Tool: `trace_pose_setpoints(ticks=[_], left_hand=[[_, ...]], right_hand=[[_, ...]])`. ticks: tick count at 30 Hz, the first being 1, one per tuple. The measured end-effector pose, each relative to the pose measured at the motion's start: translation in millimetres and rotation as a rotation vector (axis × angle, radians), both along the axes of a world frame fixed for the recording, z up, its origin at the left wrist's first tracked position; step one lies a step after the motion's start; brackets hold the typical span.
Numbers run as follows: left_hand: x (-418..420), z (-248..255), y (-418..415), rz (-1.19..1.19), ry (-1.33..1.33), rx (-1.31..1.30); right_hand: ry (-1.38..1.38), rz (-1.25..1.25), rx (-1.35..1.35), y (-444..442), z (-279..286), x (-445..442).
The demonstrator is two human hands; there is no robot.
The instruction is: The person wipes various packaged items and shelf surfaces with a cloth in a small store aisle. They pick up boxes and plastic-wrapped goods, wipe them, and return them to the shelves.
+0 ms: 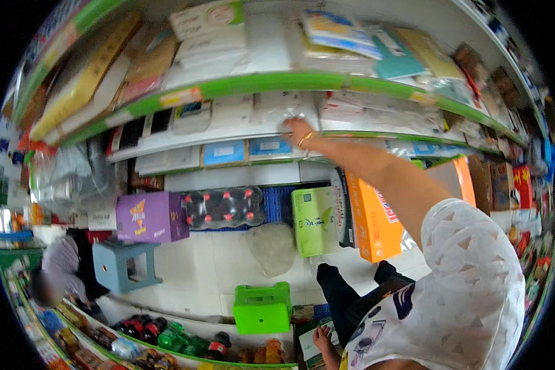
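Note:
My right hand (pixel 299 131), with a gold bracelet at the wrist, reaches to the front of a middle shelf (pixel 233 132). Its fingertips meet or nearly meet a clear plastic-wrapped pack (pixel 284 107); blur hides whether they grip it. Flat white packs lie to either side, and two blue-fronted boxes (pixel 223 151) sit on the level below. Low by my body, my left hand (pixel 323 338) hangs with fingers loosely apart and nothing seen in it. Beneath it in the view is a printed carton (pixel 311 354).
Along the shelf foot stand a purple carton (pixel 150 217), a shrink-wrapped pack of red-capped bottles (pixel 226 208), a green carton (pixel 315 222) and an orange carton (pixel 374 222). Blue (pixel 120 266) and green (pixel 262 307) plastic stools stand on the floor. A person (pixel 64 266) is at far left, near shelved bottles (pixel 180 337).

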State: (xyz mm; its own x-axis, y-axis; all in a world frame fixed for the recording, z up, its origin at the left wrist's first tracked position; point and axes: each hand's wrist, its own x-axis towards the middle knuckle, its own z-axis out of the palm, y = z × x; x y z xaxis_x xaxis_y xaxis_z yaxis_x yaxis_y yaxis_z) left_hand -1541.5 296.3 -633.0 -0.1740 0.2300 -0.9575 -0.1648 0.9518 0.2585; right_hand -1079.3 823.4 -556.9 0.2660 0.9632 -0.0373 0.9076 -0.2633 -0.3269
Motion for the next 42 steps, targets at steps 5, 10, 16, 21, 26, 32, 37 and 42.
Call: trace_pose_setpoints(ticks=[5, 10, 16, 21, 26, 32, 37, 42], left_hand=[[7.8, 5.7, 2.8, -0.294, -0.025, 0.177], [31.5, 2.4, 13.2, -0.456, 0.033, 0.432], [108.2, 44.8, 7.4, -0.190, -0.034, 0.377], [192.2, 80.8, -23.4, -0.401, -0.010, 0.404], [258.0, 115.3, -42.0, -0.580, -0.061, 0.440], [305.7, 114.6, -42.0, -0.600, -0.170, 0.510], [343.4, 114.2, -46.6, -0.994, -0.112, 0.463], [419.4, 161.3, -61.6, -1.320, -0.291, 0.699]], right_hand=[[0.713, 0.382, 0.283, -164.4, 4.7, -126.4], [0.781, 0.558, -0.220, -368.6, 54.8, -156.7], [0.632, 0.453, -0.340, -516.3, 92.4, -50.2], [0.651, 0.125, -0.162, -617.8, 129.9, 43.0], [0.672, -0.221, -0.170, -727.5, 121.6, 98.1], [0.779, -0.957, -0.066, -892.3, 39.4, 129.8], [0.856, -1.651, 0.099, -993.1, 5.3, 129.5], [0.846, -1.894, 0.162, -1059.5, -30.6, 114.1]])
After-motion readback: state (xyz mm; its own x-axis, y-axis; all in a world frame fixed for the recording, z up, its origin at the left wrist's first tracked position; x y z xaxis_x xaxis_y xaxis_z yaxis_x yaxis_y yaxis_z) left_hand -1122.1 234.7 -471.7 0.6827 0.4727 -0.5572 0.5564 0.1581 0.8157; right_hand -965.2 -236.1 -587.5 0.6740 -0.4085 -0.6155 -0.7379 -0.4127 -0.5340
